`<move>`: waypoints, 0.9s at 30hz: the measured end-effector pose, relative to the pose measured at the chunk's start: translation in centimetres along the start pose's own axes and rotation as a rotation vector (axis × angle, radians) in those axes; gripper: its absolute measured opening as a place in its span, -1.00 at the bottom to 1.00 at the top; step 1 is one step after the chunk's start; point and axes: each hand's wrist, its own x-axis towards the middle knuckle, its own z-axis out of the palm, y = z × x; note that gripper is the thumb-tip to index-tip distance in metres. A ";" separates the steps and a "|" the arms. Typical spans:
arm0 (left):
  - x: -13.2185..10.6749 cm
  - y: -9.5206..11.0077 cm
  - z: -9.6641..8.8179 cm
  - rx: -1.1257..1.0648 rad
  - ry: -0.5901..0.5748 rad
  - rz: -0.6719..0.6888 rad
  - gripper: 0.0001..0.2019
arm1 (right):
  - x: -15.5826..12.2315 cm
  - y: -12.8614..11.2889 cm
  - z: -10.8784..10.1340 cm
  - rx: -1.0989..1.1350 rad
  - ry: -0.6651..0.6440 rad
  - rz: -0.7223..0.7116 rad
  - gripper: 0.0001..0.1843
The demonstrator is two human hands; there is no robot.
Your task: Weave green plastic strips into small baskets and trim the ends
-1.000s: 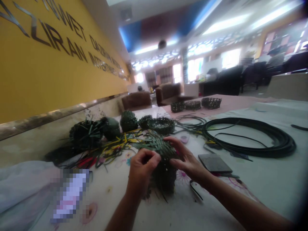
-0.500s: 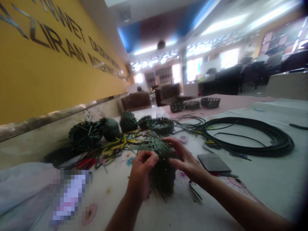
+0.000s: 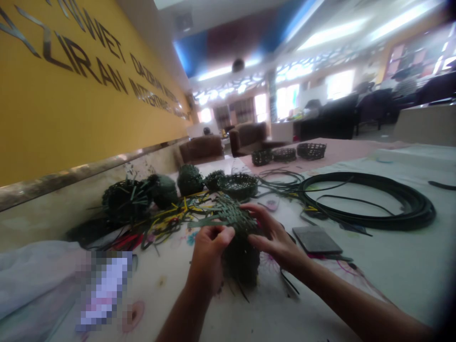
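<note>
Green strips are making up a half-woven basket (image 3: 242, 259), which is standing on the white table (image 3: 392, 275) near the middle of the scene, its loose ends fanning out from the top toward the far left. The left hand (image 3: 210, 254) is curling against the basket's left side, thumb and fingers pinching one strip at the upper edge. The right hand (image 3: 276, 240) is clasping the right side, its fingers stretching over the woven top while the thumb is pressing on the wall below. Just right of this hand a dark flat slab (image 3: 317, 240) is lying on the table, and farther right a big coil of dark strip (image 3: 370, 202) is resting. Yellow, red and green loose strips (image 3: 167, 218) are lying in a heap to the far left of the basket, with several finished baskets (image 3: 238, 185) sitting behind them beside the yellow wall (image 3: 71, 109).
</note>
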 end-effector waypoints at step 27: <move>-0.2 -0.8 1.1 -0.059 -0.002 -0.038 -0.76 | -0.2 0.4 0.5 0.032 0.123 -0.029 -0.50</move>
